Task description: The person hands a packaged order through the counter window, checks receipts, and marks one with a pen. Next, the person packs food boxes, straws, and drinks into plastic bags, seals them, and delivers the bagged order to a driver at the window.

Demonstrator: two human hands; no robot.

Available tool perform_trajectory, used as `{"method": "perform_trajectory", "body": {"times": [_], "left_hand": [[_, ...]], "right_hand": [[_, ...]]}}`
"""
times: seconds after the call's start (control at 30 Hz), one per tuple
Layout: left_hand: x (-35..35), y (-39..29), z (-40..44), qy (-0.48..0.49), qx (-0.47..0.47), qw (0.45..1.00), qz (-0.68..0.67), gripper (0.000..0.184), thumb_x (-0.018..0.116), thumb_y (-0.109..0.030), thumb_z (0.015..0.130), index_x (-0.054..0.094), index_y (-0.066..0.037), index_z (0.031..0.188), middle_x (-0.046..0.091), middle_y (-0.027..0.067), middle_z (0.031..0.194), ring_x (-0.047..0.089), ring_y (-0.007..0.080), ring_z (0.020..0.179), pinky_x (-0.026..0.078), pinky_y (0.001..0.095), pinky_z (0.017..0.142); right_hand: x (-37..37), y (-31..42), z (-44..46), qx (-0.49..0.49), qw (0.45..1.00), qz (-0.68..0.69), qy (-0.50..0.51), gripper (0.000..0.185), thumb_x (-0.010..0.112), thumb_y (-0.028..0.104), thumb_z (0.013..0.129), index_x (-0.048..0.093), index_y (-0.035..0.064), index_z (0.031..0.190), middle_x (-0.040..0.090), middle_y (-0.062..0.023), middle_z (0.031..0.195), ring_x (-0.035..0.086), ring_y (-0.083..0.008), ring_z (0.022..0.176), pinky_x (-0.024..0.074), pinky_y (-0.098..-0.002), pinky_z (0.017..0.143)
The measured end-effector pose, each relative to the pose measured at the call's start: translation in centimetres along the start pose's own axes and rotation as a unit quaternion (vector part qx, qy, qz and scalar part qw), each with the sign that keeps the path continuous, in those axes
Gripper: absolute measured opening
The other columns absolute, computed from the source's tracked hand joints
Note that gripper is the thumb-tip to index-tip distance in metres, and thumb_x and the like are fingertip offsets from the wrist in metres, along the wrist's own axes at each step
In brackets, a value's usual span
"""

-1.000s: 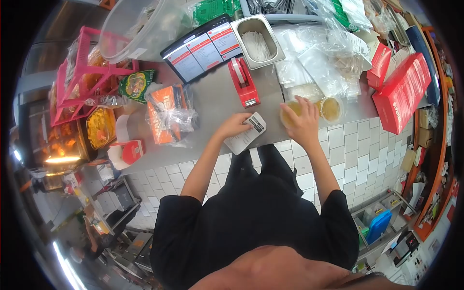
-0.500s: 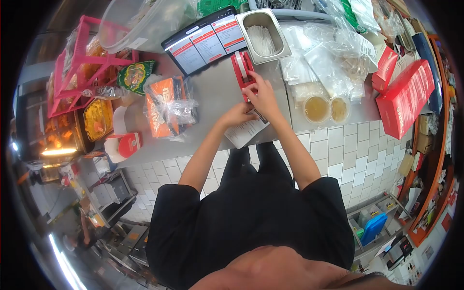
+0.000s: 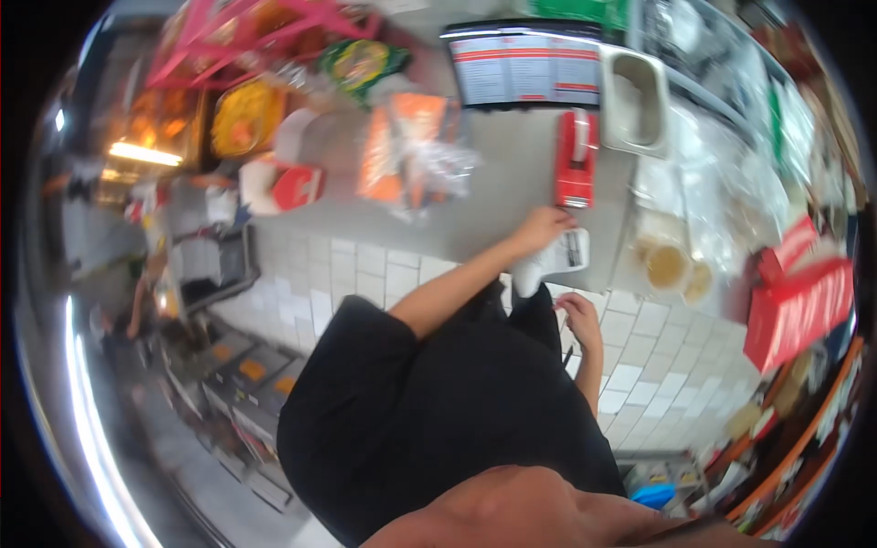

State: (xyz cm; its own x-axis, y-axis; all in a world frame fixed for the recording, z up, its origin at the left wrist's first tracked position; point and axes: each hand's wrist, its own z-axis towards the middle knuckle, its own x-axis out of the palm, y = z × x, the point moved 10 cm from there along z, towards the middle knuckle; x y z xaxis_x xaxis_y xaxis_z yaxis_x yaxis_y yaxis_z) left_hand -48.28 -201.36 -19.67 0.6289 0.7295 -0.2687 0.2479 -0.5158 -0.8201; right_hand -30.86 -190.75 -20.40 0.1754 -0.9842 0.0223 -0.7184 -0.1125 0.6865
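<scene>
My left hand (image 3: pixel 545 230) is closed on a printed paper slip (image 3: pixel 551 260) at the counter's front edge. The slip is white, with a dark printed patch at its right end. Just beyond that hand, a red tape dispenser (image 3: pixel 575 169) with a white roll sits on the grey counter. My right hand (image 3: pixel 581 320) is lower and nearer my body, off the counter's front edge. Its fingers are curled together and slightly smeared; what they hold, if anything, cannot be made out.
A tablet (image 3: pixel 527 68) and a metal container (image 3: pixel 635 100) stand at the back. An orange package (image 3: pixel 402 146) in plastic lies to the left, near a red-and-white box (image 3: pixel 297 187). Lidded sauce tubs (image 3: pixel 667 267), plastic bags (image 3: pixel 703 173) and a red box (image 3: pixel 799 310) are on the right.
The view has swung, shifting the counter rightward. My right hand has left the tape dispenser and dropped towards my body. My left hand still holds the slip.
</scene>
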Motion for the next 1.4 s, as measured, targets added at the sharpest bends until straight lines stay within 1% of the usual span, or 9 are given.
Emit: {"method": "perform_trajectory", "body": {"times": [0.17, 0.37, 0.53, 0.63, 0.77, 0.87, 0.93, 1.03, 1.4], "left_hand": [[-6.2, 2.4, -15.0, 0.046, -0.028, 0.942, -0.332, 0.024, 0.053, -0.019, 0.091, 0.066, 0.002, 0.089, 0.064, 0.0058, 0.091, 0.057, 0.0131, 0.091, 0.044, 0.0271, 0.084], [-30.2, 4.1, -25.6, -0.461, 0.033, 0.839, -0.288, 0.037, 0.047, -0.029, 0.094, 0.061, 0.004, 0.103, 0.063, 0.0095, 0.099, 0.06, 0.0166, 0.085, 0.046, 0.0294, 0.082], [-29.0, 20.5, -13.4, -0.33, 0.045, 0.787, -0.52, 0.031, 0.051, -0.024, 0.092, 0.058, 0.003, 0.107, 0.062, 0.0061, 0.098, 0.059, 0.0137, 0.084, 0.047, 0.0276, 0.08], [-30.6, 17.3, -14.9, -0.304, 0.039, 0.895, -0.325, 0.02, 0.052, -0.013, 0.089, 0.057, 0.001, 0.102, 0.06, 0.0068, 0.099, 0.058, 0.0158, 0.088, 0.049, 0.0295, 0.076], [-32.4, -1.7, -26.5, -0.674, 0.134, 0.72, 0.095, 0.017, 0.061, -0.003, 0.077, 0.057, 0.0, 0.093, 0.058, 0.0085, 0.088, 0.056, 0.0231, 0.082, 0.045, 0.0339, 0.08], [-17.3, -10.4, -21.3, -0.303, 0.413, 0.855, 0.084, 0.022, 0.066, -0.005, 0.074, 0.065, -0.005, 0.095, 0.063, 0.0069, 0.077, 0.06, 0.0229, 0.077, 0.046, 0.0329, 0.074], [-6.7, -10.0, -12.0, -0.044, 0.242, 0.965, -0.087, 0.035, 0.057, 0.001, 0.077, 0.063, -0.007, 0.111, 0.066, 0.0072, 0.094, 0.062, 0.0192, 0.086, 0.047, 0.0283, 0.079], [2.3, -3.1, -2.1, 0.186, 0.029, 0.776, -0.601, 0.05, 0.049, 0.002, 0.075, 0.05, 0.0, 0.125, 0.057, 0.0089, 0.119, 0.056, 0.0184, 0.101, 0.043, 0.0305, 0.085], [-1.3, 0.8, -3.5, -0.039, -0.03, 0.968, -0.246, 0.016, 0.062, -0.017, 0.086, 0.063, -0.001, 0.085, 0.06, -0.0005, 0.076, 0.057, 0.0071, 0.071, 0.047, 0.0248, 0.065]], "right_hand": [[6.2, 4.5, -0.6, -0.079, 0.985, -0.115, 0.098, 0.01, 0.047, 0.005, 0.088, 0.038, 0.0072, 0.091, 0.066, -0.0084, 0.077, 0.057, -0.0157, 0.061, 0.0432, -0.0308, 0.052], [19.2, 27.0, 4.8, -0.299, 0.89, -0.336, 0.079, 0.011, 0.052, 0.01, 0.087, 0.047, 0.0038, 0.095, 0.065, -0.0115, 0.078, 0.063, -0.0301, 0.074, 0.0476, -0.036, 0.066], [17.7, 23.4, 14.2, -0.298, 0.938, -0.178, -0.025, 0.043, 0.074, 0.038, 0.069, 0.053, 0.0038, 0.086, 0.063, -0.012, 0.072, 0.063, -0.0288, 0.066, 0.0472, -0.0403, 0.059], [15.7, 21.5, 13.2, -0.232, 0.911, -0.283, -0.192, 0.048, 0.08, 0.041, 0.059, 0.055, 0.0039, 0.075, 0.057, -0.0142, 0.063, 0.057, -0.0323, 0.06, 0.0424, -0.0413, 0.055], [8.0, 26.0, 3.7, -0.31, 0.876, -0.288, -0.232, 0.028, 0.073, 0.033, 0.071, 0.063, 0.0103, 0.085, 0.065, -0.0078, 0.073, 0.062, -0.0246, 0.069, 0.0477, -0.0361, 0.063], [-2.7, 27.4, -0.9, -0.352, 0.729, -0.304, -0.503, 0.027, 0.07, 0.021, 0.077, 0.061, 0.0084, 0.099, 0.065, -0.0035, 0.072, 0.06, -0.0168, 0.064, 0.0468, -0.0294, 0.061], [-4.5, 23.9, 5.4, -0.293, 0.892, -0.09, -0.333, 0.029, 0.068, 0.016, 0.079, 0.059, 0.005, 0.104, 0.065, -0.0037, 0.076, 0.059, -0.0122, 0.067, 0.0454, -0.0252, 0.061], [-3.1, 21.6, 5.4, -0.233, 0.957, 0.086, -0.153, 0.028, 0.066, 0.015, 0.082, 0.057, 0.006, 0.107, 0.064, -0.0047, 0.074, 0.059, -0.0096, 0.069, 0.0453, -0.0236, 0.061], [2.0, -1.1, -4.6, 0.001, 0.998, 0.017, -0.055, 0.019, 0.057, 0.011, 0.087, 0.066, -0.0021, 0.098, 0.065, -0.0034, 0.078, 0.057, -0.0073, 0.071, 0.0424, -0.0221, 0.059]]}}
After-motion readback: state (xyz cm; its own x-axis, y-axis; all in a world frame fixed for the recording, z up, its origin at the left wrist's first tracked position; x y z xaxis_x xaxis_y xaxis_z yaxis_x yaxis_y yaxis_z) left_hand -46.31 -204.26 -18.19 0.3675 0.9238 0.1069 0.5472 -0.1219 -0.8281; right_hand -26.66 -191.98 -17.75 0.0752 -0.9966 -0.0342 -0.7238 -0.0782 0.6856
